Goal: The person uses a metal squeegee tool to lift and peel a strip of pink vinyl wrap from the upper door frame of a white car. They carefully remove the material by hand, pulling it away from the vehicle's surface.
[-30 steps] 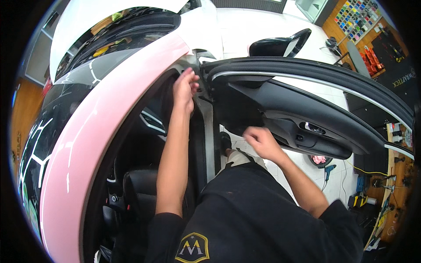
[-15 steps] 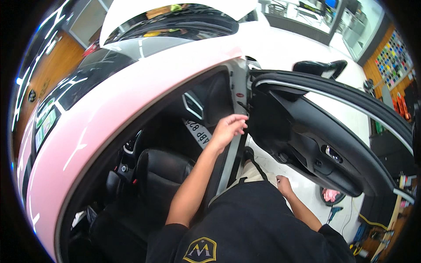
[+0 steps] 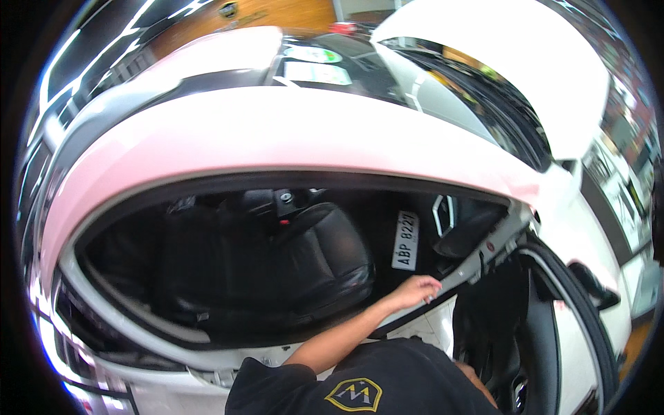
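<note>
My left hand [image 3: 415, 292] reaches out beside the grey door frame [image 3: 477, 261] of a car. Its fingers are loosely bent and a little apart, and I see nothing held in them. Whether the fingertips touch the frame I cannot tell. Only a strip of my right arm [image 3: 477, 384] shows past my dark shirt; its hand is hidden. Inside the open doorway is a black leather seat [image 3: 332, 242]. A white number plate [image 3: 405, 242] with dark characters lies in the footwell, close beyond my left hand.
The open car door [image 3: 543, 318] with its black side mirror [image 3: 593, 285] stands to my right. Above the doorway curves the pale pink roof edge [image 3: 297, 131]. Farther off, the white hood [image 3: 498, 34] is raised. Pale tiled floor [image 3: 432, 324] shows below my left hand.
My view has swung left, toward the car's interior and rear. My left hand stays extended near the door frame. My right hand, seen at my hip before, has gone out of sight.
</note>
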### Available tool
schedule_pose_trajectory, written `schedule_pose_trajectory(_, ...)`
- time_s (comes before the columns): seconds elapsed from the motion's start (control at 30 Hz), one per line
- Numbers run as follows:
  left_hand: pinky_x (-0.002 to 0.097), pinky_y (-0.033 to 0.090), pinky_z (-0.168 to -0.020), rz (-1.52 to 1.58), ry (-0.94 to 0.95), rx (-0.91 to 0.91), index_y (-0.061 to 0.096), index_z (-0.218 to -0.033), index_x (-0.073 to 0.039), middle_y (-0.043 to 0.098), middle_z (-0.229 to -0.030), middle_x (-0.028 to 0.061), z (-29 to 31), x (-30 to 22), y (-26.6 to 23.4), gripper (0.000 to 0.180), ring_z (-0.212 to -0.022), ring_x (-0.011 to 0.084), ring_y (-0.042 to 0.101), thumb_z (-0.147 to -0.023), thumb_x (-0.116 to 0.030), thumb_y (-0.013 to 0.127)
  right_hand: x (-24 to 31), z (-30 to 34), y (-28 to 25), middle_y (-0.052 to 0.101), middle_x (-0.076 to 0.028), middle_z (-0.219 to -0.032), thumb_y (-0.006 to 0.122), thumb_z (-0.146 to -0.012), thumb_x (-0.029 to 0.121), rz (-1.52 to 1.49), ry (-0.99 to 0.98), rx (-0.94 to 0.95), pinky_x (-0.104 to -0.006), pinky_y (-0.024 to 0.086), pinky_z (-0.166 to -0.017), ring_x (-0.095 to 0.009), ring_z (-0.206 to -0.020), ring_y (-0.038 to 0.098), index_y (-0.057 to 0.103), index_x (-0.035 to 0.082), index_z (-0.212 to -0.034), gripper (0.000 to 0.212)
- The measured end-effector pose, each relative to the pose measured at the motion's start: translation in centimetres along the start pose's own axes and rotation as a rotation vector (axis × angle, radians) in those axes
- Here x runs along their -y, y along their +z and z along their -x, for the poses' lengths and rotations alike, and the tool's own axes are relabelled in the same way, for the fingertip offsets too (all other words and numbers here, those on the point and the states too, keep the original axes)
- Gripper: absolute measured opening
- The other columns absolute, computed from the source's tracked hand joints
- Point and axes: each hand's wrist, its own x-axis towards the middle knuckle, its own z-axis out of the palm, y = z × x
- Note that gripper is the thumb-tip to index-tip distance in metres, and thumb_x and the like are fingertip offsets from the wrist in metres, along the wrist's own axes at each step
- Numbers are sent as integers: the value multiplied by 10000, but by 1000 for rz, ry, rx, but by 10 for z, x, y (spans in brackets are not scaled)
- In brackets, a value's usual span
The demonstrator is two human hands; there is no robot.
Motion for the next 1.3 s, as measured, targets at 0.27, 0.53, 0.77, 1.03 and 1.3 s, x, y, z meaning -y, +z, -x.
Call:
schedule_pose_trajectory(0.27, 292, 544, -759, -23, -127, -307, 676, -1220, 18, 701, -1002, 78, 69, 13, 36, 316, -871, 141, 654, -959, -151, 616, 80, -93, -101, 725, -218, -1014, 700, -859, 166, -38, -133, -104, -415, 529, -837, -312, -957, 705, 736, 43, -1063, 240)
schedule_pose_trajectory(0.53, 292, 531, -762, 83, -112, -425, 680, -1218, 14, 693, -1004, 60, 93, 61, 67, 302, -825, 130, 628, -974, -155, 628, 66, -29, -82, 719, -222, -941, 698, -833, 73, -129, 46, -326, -449, 545, -781, -384, -892, 708, 733, 14, -997, 178)
schedule_pose_trajectory(0.77, 324, 540, -891, 56, 33, -401, 660, -1286, -42, 704, -1099, 61, 93, 28, 52, 297, -1020, 136, 649, -1045, -204, 595, 189, 42, -143, 696, -184, -844, 675, -834, -36, -297, 20, -804, -386, 534, -703, -335, -743, 692, 702, 11, -964, 141)
schedule_pose_trajectory(1.03, 305, 509, -916, -171, 306, -374, 657, -1279, -25, 694, -1098, 56, 182, -145, -14, 301, -991, 126, 640, -1041, -204, 609, 362, -26, -207, 553, -23, -734, 521, -1077, 162, -1705, -189, -445, -319, 546, -553, -170, -599, 630, 562, 75, -946, 163)
schedule_pose_trajectory(1.3, 310, 524, -862, -655, 890, -1145, 706, -1178, -5, 708, -1025, 111, 380, -229, -65, 270, -945, 202, 676, -920, -18, 630, 449, -82, -197, 541, 21, -649, 572, -1052, 304, -992, -218, 281, -244, 329, -519, -87, -545, 465, 665, 82, -841, 321)
